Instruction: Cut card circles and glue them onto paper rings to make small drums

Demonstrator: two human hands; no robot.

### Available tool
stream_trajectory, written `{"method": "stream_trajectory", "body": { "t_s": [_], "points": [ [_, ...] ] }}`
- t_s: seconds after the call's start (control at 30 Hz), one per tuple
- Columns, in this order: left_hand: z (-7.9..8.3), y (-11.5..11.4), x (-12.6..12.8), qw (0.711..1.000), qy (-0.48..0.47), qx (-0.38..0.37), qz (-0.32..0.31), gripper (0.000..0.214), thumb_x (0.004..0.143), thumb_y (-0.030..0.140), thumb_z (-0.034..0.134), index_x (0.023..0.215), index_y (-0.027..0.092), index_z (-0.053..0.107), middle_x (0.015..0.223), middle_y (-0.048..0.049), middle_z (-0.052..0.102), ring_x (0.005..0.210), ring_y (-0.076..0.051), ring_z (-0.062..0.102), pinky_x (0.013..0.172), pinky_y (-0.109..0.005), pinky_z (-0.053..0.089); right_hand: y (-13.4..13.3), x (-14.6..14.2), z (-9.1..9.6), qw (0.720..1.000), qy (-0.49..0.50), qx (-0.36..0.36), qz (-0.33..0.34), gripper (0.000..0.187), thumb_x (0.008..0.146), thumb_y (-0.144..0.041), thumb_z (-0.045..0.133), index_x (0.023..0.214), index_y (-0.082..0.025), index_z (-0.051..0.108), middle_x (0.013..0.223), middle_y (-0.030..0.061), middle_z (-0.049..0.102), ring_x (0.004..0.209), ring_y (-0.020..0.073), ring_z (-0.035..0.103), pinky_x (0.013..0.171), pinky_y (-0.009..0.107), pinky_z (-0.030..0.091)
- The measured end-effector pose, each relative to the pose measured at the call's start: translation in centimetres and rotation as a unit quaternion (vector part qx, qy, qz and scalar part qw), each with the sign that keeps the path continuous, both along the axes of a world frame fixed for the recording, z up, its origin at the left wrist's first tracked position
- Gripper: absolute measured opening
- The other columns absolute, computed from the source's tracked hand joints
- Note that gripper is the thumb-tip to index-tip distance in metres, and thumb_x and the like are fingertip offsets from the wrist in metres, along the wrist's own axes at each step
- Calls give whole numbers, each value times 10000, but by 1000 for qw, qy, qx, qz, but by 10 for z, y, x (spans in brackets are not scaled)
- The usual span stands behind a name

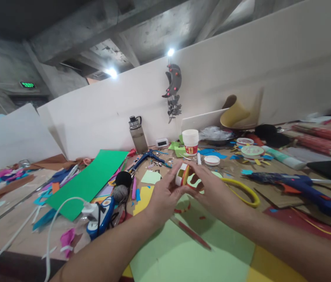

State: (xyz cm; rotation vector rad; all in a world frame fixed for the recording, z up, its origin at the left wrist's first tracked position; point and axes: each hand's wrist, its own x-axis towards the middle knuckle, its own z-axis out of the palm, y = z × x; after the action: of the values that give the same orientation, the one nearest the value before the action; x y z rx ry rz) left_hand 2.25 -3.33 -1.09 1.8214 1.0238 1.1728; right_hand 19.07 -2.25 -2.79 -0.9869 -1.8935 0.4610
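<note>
One pale green sheet (165, 254) lies toward the desk's (13, 223) near edge, carrying one reddish stick (193, 235). Above the sheet, two hands, left (162, 197) and right (209, 186), grasp one small white piece (178, 178) with a yellow rim. Toward the far edge stand one cup stack (190, 141) and one bottle (139, 138).

On the green exit sign (27, 84) in the upper left of the frame, the word "EXIT" can be read; the characters above it are blurred. Print on the paper cups (190, 141), right of centre, is too small.
</note>
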Motion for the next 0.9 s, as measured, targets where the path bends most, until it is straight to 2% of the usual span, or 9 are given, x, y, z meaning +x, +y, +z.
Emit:
{"method": "stream_trajectory", "body": {
  "t_s": [0.13, 0.27, 0.4, 0.5, 0.7, 0.8, 0.9],
  "points": [
    [-2, 1, 2, 995, -82, -41, -41, 739, 719, 335, 777, 1402, 269, 505, 1273, -74, 641, 1022, -217, 625, 934, -338, 497, 0, 2, 1, 1000, -27, 7, -2, 642, 836, -200, 593, 1437, -250, 375, 1300, 134, 560, 1156, 284, 557, 857, 428, 548],
    [3, -1, 1, 984, -133, -88, -84, 755, 736, 324, 766, 1428, 265, 471, 1214, -65, 671, 968, -197, 648, 913, -324, 505, 0, 3, 1, 999, -38, 7, 0, 640, 875, -263, 578, 1470, -233, 343, 1364, 162, 531, 1211, 309, 540, 859, 446, 552],
    [7, -2, -1, 985, -137, -91, -60, 677, 767, 307, 738, 1402, 267, 508, 1138, -54, 703, 989, -195, 645, 929, -316, 493, 1, 3, 2, 999, -31, 18, -6, 615, 902, -385, 567, 1464, -238, 365, 1333, 170, 559, 1176, 314, 575, 856, 459, 557],
    [7, 0, 1, 979, -164, -107, -50, 660, 701, 237, 785, 1330, 273, 589, 1148, -51, 706, 1062, -214, 632, 966, -332, 481, 1, 3, 4, 999, -33, 27, -2, 612, 904, -410, 566, 1458, -231, 376, 1333, 170, 566, 1203, 314, 561, 904, 476, 537],
    [5, 4, 2, 969, -209, -122, -56, 660, 583, 153, 837, 1214, 269, 680, 1130, -51, 720, 1070, -245, 638, 941, -371, 508, 0, 4, 3, 999, -37, 32, -2, 630, 891, -361, 591, 1467, -253, 360, 1367, 134, 562, 1245, 291, 537, 967, 472, 498],
    [5, 5, 0, 968, -207, -126, -68, 689, 575, 166, 846, 1235, 255, 667, 1152, -62, 713, 1057, -244, 646, 944, -369, 504, 0, 5, 5, 998, -50, 25, -1, 625, 874, -404, 615, 1440, -233, 412, 1330, 139, 595, 1214, 297, 563, 957, 465, 501],
    [3, 4, -1, 974, -176, -124, -72, 727, 640, 227, 824, 1328, 247, 591, 1160, -70, 706, 1045, -239, 650, 945, -364, 501, 1, 6, 8, 998, -60, 12, -4, 578, 852, -405, 645, 1380, -233, 487, 1270, 134, 636, 1164, 303, 596, 951, 470, 498]
  ]
}}
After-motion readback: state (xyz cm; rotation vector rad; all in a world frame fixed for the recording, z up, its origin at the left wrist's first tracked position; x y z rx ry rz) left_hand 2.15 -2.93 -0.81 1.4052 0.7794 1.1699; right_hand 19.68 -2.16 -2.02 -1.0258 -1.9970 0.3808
